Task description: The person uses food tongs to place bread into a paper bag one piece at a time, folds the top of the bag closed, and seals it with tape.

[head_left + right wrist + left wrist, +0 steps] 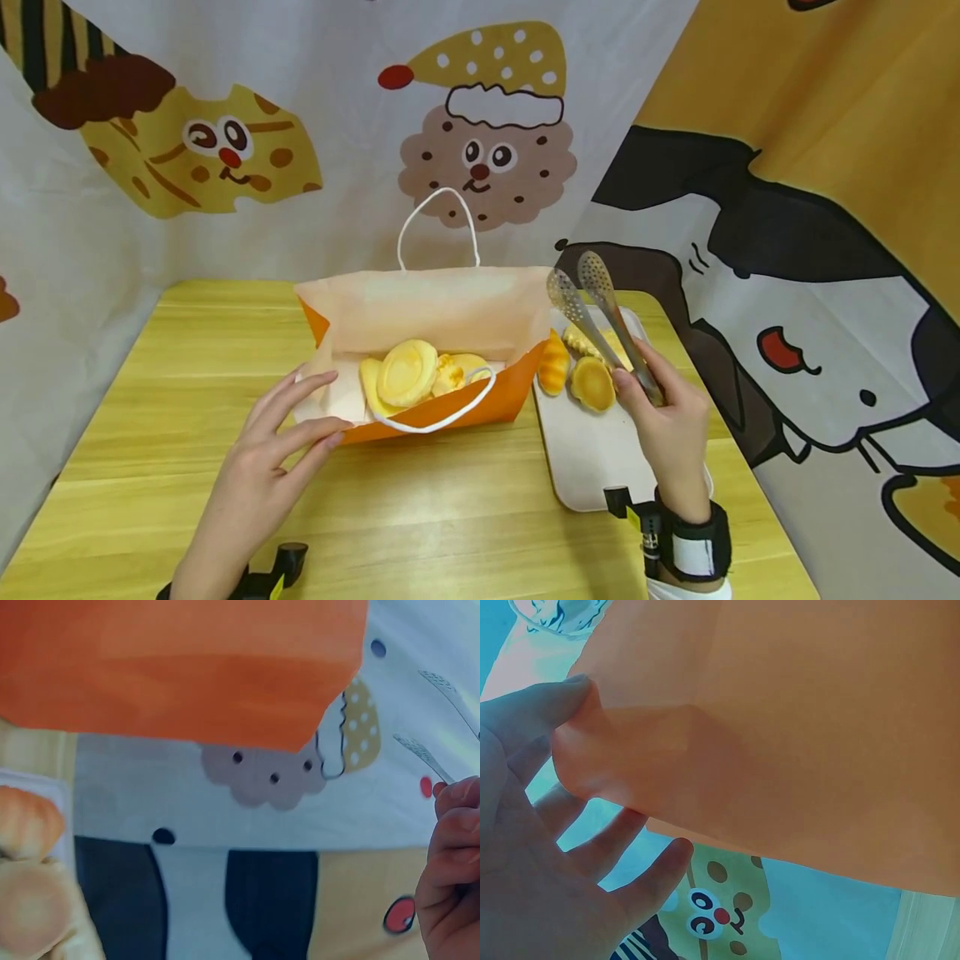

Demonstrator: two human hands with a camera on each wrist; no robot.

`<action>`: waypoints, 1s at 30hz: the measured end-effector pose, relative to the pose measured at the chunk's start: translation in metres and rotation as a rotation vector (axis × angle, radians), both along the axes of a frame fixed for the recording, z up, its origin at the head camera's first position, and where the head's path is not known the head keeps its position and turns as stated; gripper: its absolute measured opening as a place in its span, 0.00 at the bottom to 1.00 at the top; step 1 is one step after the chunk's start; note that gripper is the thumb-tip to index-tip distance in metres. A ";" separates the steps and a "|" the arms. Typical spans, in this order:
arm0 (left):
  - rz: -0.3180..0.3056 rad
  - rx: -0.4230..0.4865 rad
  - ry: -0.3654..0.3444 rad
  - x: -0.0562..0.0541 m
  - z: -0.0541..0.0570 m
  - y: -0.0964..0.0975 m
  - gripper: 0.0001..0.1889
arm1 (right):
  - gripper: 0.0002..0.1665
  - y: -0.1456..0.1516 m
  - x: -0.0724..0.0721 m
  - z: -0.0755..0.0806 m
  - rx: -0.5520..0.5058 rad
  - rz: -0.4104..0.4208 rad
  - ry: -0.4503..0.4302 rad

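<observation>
An orange paper bag [517,387] lies tilted with its mouth facing me and several yellow bread pieces [408,375] inside. At its left front corner my left hand [262,458] pinches the rim between thumb and finger. The left wrist view shows the thumb on the bag's outer side [780,735], the other fingers spread. My right hand [675,425] grips perforated metal tongs [618,325] over the tray, to the right of the bag. Their tips stand apart, raised, with nothing between them.
Right of the bag a pale tray [592,467] carries a striped roll [553,364], a round bread [592,385] and another ridged piece [579,340]. The bag's white cord handles [475,233] stand up at the back and droop over the front. A printed curtain [360,233] hangs behind the wooden table [420,525].
</observation>
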State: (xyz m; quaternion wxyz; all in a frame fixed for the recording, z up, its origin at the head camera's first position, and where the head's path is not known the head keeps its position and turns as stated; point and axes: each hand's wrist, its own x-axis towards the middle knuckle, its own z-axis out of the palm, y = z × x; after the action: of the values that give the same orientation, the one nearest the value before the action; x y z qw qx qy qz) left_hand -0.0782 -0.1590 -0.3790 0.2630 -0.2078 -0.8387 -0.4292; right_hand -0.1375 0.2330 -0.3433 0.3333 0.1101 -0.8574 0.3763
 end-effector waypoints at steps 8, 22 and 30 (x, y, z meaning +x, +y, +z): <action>-0.004 0.004 -0.007 0.000 0.001 0.001 0.15 | 0.23 0.022 0.011 -0.029 -0.100 -0.193 -0.107; 0.000 0.006 -0.018 0.000 0.000 0.002 0.16 | 0.22 0.049 0.034 -0.078 -0.123 -0.411 -0.312; -0.010 0.016 -0.012 -0.002 0.001 0.001 0.09 | 0.23 0.060 0.049 -0.100 -0.159 -0.496 -0.397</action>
State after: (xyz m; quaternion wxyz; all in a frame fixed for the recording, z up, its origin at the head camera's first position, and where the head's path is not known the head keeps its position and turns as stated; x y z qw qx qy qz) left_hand -0.0805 -0.1581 -0.3780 0.2575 -0.2071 -0.8358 -0.4385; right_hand -0.0889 0.2934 -0.4431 0.2485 -0.2041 -0.8743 0.3636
